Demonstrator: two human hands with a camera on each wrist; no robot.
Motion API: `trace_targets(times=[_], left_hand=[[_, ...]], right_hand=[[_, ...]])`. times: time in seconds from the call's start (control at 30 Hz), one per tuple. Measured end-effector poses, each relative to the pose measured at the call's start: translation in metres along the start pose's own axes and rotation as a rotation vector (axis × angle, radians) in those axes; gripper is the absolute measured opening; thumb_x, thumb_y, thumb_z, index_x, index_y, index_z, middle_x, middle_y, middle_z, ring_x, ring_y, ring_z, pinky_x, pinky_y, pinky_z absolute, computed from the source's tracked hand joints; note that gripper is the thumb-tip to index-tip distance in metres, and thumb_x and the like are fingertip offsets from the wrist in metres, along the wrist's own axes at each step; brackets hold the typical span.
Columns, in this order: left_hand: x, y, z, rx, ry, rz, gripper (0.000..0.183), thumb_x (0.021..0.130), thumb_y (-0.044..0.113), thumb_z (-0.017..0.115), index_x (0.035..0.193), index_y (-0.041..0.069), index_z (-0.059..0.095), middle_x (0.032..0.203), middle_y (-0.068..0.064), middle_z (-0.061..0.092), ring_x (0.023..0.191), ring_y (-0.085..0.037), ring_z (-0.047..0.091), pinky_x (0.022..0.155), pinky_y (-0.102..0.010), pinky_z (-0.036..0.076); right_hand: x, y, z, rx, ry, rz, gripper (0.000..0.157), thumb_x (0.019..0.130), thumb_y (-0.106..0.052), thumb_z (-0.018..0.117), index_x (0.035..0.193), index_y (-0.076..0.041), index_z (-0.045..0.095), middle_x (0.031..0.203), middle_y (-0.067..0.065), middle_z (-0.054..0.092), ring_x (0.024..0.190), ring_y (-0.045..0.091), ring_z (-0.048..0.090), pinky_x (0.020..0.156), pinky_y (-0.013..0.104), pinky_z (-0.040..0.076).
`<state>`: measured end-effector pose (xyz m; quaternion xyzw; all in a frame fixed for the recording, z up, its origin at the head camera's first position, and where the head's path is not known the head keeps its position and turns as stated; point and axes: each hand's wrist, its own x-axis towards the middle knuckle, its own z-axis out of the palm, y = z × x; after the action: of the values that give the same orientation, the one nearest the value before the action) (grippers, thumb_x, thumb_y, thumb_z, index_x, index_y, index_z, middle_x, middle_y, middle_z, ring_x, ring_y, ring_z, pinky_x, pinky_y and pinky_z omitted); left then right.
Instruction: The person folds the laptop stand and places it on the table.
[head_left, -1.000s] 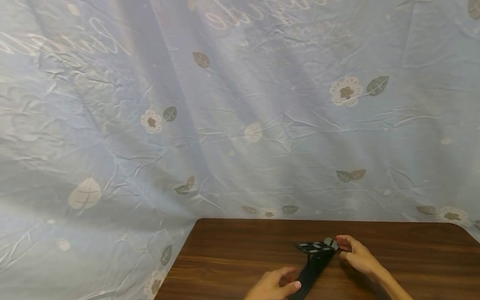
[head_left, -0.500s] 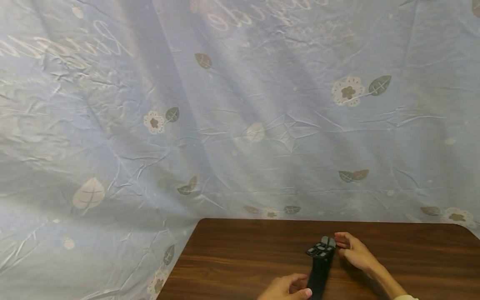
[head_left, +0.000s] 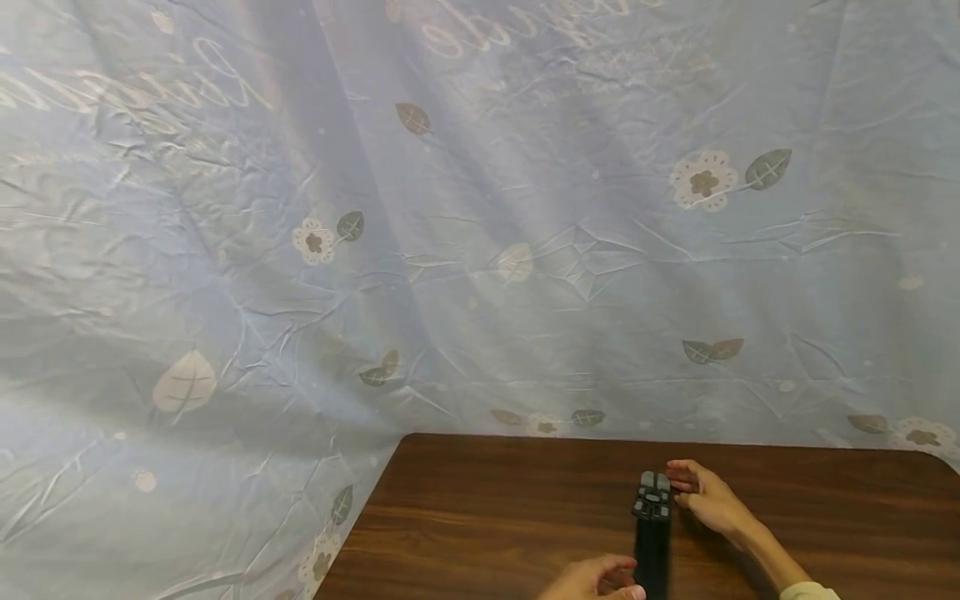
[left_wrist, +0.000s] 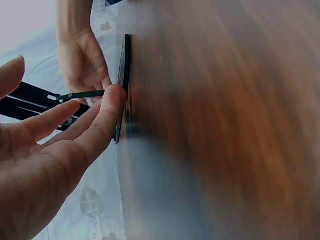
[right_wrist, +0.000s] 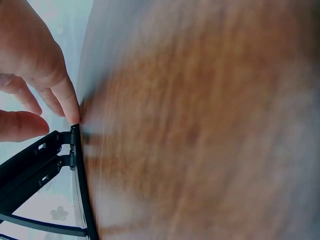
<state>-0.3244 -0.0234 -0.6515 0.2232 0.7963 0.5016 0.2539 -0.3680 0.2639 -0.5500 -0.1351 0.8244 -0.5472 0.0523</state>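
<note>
"Beyond the brown table (head_left: 465, 508), a pale blue cloth (head_left: 450, 325) printed with leaves and flowers was hung. How were the hands placed?"

"The left hand (head_left: 588, 579) was loosely spread, its index fingertip seemingly laid at the base's edge, its thumb set apart; nothing was gripped. The right hand (head_left: 712, 504) was likewise relaxed, fingertips rested by the base's far end, nothing held."

"And what was flanked by them?"

"A black folding stand (head_left: 652, 542), seated on the table between the 2 hands, right of centre in the head view."

"How was the step best done?"

"Squaring-up was judged to be in hand. Light, even pressure was called for, low on the base and from both sides, so that the hinged arms (right_wrist: 20, 162) would not be folded by accident."

"Which way was it pointed?"

"Its long axis was aimed away from the person, towards the cloth, nearly square to the table's far edge. Grey pads (head_left: 662, 482) were borne at the far end; the near end was cut off by the frame."
</note>
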Motion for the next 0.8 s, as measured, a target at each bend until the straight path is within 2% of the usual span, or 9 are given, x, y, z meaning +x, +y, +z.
trace_targets(times=[0.23,0.4,0.57,0.7,0.8], left_hand=[[0.008,0.003,0.013,-0.004,-0.023,0.016,0.043,0.103,0.054,0.068,0.142,0.038,0.067,0.120,0.020,0.077,0.102,0.001,0.073,0.086,-0.024,0.063],[0.007,0.014,0.017,0.053,-0.021,0.087,0.042,0.107,0.044,0.066,0.146,0.030,0.065,0.124,0.019,0.077,0.104,0.002,0.074,0.089,-0.019,0.060],[0.002,0.023,0.019,0.074,-0.014,0.111,0.042,0.107,0.040,0.066,0.148,0.029,0.064,0.125,0.019,0.077,0.105,0.003,0.073,0.089,-0.016,0.059],[0.002,0.021,0.018,0.091,-0.046,0.125,0.045,0.107,0.036,0.067,0.151,0.026,0.061,0.129,0.015,0.076,0.108,0.004,0.072,0.091,-0.016,0.058],[0.005,0.016,0.017,0.086,-0.072,0.137,0.046,0.107,0.029,0.068,0.153,0.023,0.059,0.133,0.010,0.076,0.110,0.003,0.072,0.092,-0.016,0.058]], right_hand=[[0.002,0.002,0.000,0.043,-0.034,-0.006,0.057,0.103,0.008,0.057,0.155,0.015,0.036,0.157,0.043,0.042,0.145,0.060,0.046,0.103,0.042,0.063],[0.002,0.004,-0.001,0.052,-0.055,-0.006,0.057,0.103,0.005,0.058,0.155,0.014,0.036,0.158,0.042,0.042,0.146,0.059,0.045,0.105,0.044,0.061],[0.003,0.005,0.000,0.045,-0.055,-0.024,0.058,0.101,0.004,0.059,0.154,0.015,0.037,0.158,0.042,0.043,0.146,0.058,0.047,0.104,0.042,0.062],[0.004,0.006,0.000,0.046,-0.049,-0.026,0.058,0.101,0.005,0.059,0.154,0.015,0.038,0.157,0.041,0.043,0.146,0.058,0.047,0.104,0.040,0.062],[0.003,0.006,0.000,0.043,-0.055,-0.009,0.057,0.102,0.003,0.059,0.155,0.014,0.038,0.159,0.040,0.042,0.148,0.058,0.044,0.106,0.043,0.061]])
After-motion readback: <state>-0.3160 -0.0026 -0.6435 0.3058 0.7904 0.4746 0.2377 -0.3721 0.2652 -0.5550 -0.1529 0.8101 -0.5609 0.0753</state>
